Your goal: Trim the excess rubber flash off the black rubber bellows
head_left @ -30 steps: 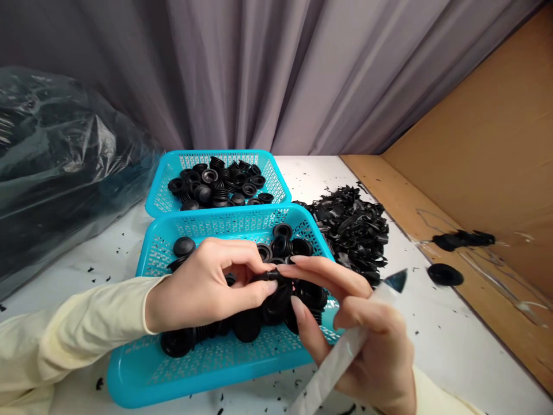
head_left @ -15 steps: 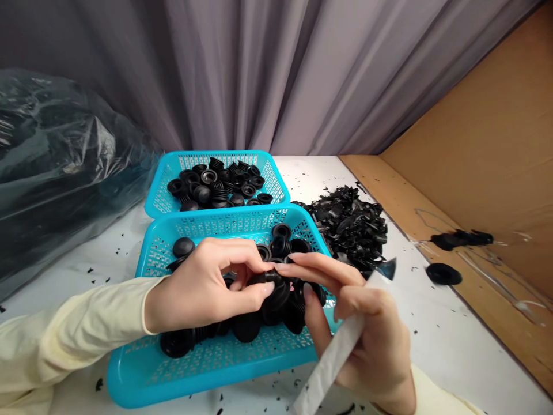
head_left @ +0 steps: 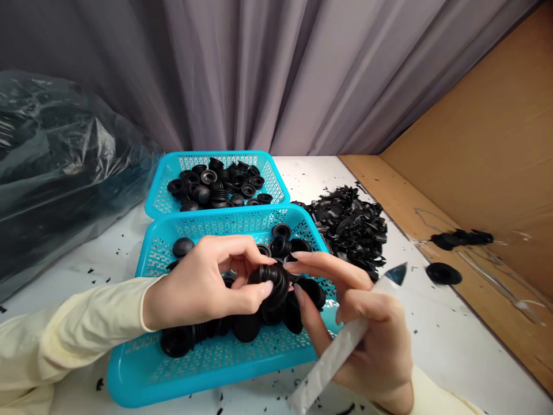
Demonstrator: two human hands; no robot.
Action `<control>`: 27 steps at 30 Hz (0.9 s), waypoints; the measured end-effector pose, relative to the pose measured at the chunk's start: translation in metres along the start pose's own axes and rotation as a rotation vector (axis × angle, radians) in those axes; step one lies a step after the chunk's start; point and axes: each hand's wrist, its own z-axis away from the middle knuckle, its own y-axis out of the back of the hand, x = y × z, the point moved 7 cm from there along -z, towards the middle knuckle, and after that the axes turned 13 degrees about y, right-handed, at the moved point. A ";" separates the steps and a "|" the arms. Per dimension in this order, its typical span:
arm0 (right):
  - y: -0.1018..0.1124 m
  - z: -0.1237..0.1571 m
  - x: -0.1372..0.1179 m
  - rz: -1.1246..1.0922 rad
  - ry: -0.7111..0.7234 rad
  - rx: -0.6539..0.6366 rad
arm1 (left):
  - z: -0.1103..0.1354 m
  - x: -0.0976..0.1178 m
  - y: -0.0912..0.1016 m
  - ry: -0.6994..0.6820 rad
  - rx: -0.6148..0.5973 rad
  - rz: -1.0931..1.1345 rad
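Observation:
Over the near blue basket, my left hand pinches a black ribbed rubber bellows between thumb and fingers. Tucked across my right hand is a knife with a white wrapped handle. Its dark pointed blade sticks out above the knuckles, aimed up and right. The thumb and fingertips of that hand are spread apart at the right side of the bellows; whether they touch it I cannot tell. More black rubber pieces, some ribbed and some domed, lie in the basket under both hands.
A second blue basket behind holds several similar pieces. Black rubber scraps are heaped to the right. One black ring lies beside the cardboard. A clear plastic bag of dark things stands left.
The bellows has turned in my left fingers, so its ribs show more. My right thumb and fingers have opened apart slightly, and the knife tip has shifted a little to the right.

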 end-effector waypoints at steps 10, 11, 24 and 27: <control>-0.001 -0.005 -0.002 0.017 0.002 -0.036 | -0.002 -0.005 -0.002 0.088 -0.062 0.023; -0.001 -0.005 -0.002 0.019 0.003 -0.037 | -0.001 -0.005 -0.002 0.088 -0.063 0.016; 0.000 -0.003 -0.002 0.056 0.029 -0.036 | -0.003 -0.010 -0.007 0.182 -0.167 0.201; -0.003 -0.003 -0.002 0.028 0.044 -0.049 | -0.005 -0.012 -0.009 0.233 -0.239 0.329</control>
